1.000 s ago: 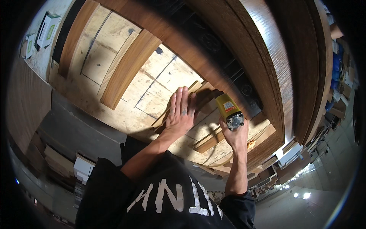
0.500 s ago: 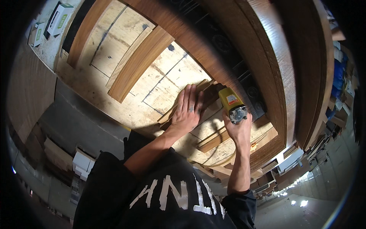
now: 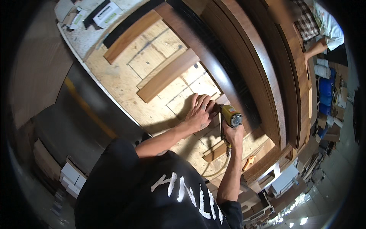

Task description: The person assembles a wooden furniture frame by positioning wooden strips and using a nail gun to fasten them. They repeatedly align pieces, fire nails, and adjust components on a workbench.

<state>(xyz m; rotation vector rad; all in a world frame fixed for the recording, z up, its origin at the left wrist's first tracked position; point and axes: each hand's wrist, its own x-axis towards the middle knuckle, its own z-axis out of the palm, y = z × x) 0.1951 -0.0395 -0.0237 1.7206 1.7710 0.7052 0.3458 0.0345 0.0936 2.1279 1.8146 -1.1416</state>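
Note:
My right hand (image 3: 233, 133) is wrapped round the handle of a yellow pneumatic nail gun (image 3: 230, 113), with a hose running down from it. The gun's nose meets wood beside my left fingers, against a long dark-brown wooden rail (image 3: 213, 76). My left hand (image 3: 200, 115) bends its fingers over a short wooden piece at the rail, mostly hidden under the hand. Two brown slats, an upper one (image 3: 131, 36) and a middle one (image 3: 167, 76), run out from the rail. They lie on a plywood board (image 3: 122, 82) marked with dark lines. Nearer my body lies a short wood block (image 3: 215, 152).
Stacked curved brown panels (image 3: 263, 76) stand right of the rail. Beyond them another person's arm (image 3: 316, 49) reaches onto the wood. Small white boxes (image 3: 108, 14) sit at the far left. An orange-handled tool (image 3: 249, 163) lies near the right edge of the board.
My view has shifted, and the board sits differently in it. My left fingers, flat before, are now bent. The nail gun stays beside them. Another person's arm shows more at the upper right.

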